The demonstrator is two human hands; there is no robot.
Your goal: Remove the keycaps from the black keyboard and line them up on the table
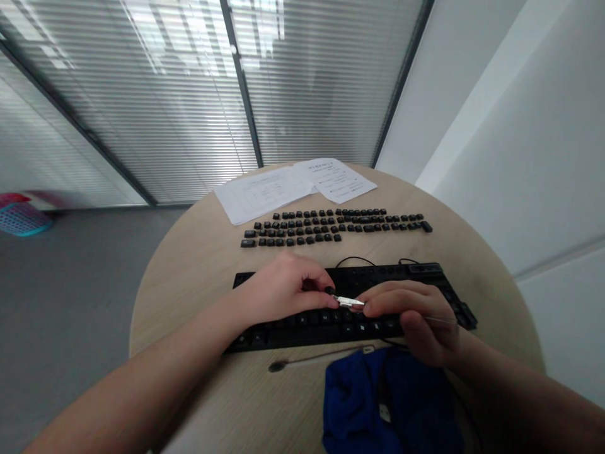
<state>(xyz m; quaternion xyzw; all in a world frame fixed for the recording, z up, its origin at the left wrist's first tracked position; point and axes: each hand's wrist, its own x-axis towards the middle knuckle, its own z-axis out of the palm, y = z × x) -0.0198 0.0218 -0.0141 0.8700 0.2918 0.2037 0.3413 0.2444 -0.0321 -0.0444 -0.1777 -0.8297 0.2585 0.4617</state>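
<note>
My left hand is over the middle of a black keyboard, thumb and forefinger pinching what looks like a small black keycap. Against it lies the tip of a slim silvery tool, too small to name surely. My right hand is closed round the tool's other end, and a thin shiny shaft or wire shows past the fingers. Both hands cover part of the keyboard; its upper middle looks bare of keys, while keys remain along the lower rows. Loose black keycaps lie in rows behind the keyboard.
Printed sheets lie at the round table's far side. In front are a blue cloth with a USB plug on it and a thin rod with a dark rounded end. A basket stands on the floor, left.
</note>
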